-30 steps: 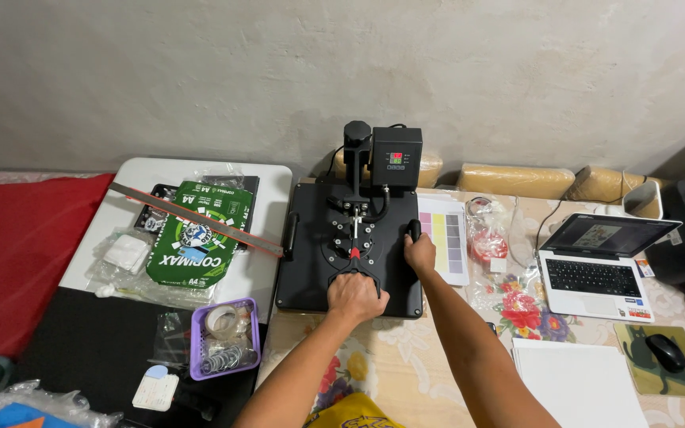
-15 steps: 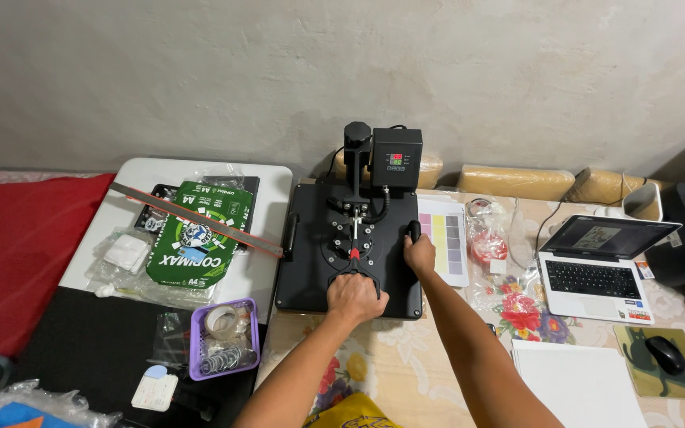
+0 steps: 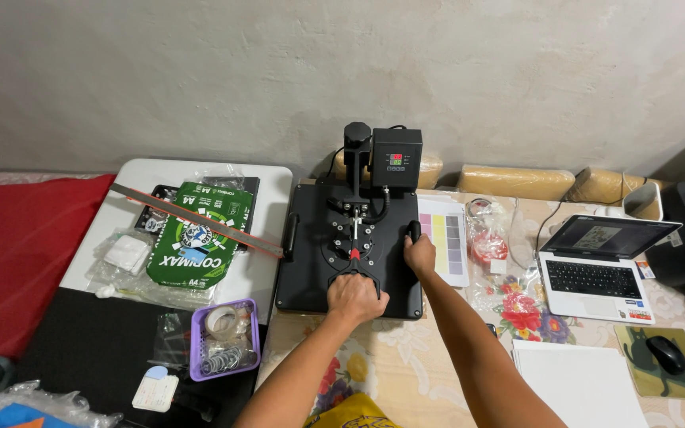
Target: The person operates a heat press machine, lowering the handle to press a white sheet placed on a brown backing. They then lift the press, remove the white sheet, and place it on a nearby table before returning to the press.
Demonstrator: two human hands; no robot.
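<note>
Bare grey plaster wall rises behind two low tables pushed side by side, seen from above by a head-worn camera. At the centre, on the floral-cloth table [image 3: 406,357], sits a black heat press [image 3: 350,246] with its flat upper plate lowered over the base and a control box [image 3: 396,158] standing at the back edge. The left hand [image 3: 356,296] is wrapped closed around the press handle [image 3: 353,269], at the near end of the red-and-black lever. The right hand [image 3: 419,254] is curled shut on a black side grip [image 3: 414,230] at the plate's right edge.

Judging from this, the plate is being held down or steadied in the pressing stage. Any next move would need a firm, even pull on the handle while the right hand keeps the plate from swinging.

Just right of the press lies a colour test sheet [image 3: 447,242], then an open laptop [image 3: 600,265], a stack of white paper [image 3: 576,380] and a mouse [image 3: 666,353]. Left, on the white table [image 3: 200,170], are a green paper ream [image 3: 196,242], a long metal ruler [image 3: 200,220] and a purple basket [image 3: 223,337] holding tape rolls.

Compared with a second ago, both hands hold the same places and nothing on the tables has shifted.
</note>
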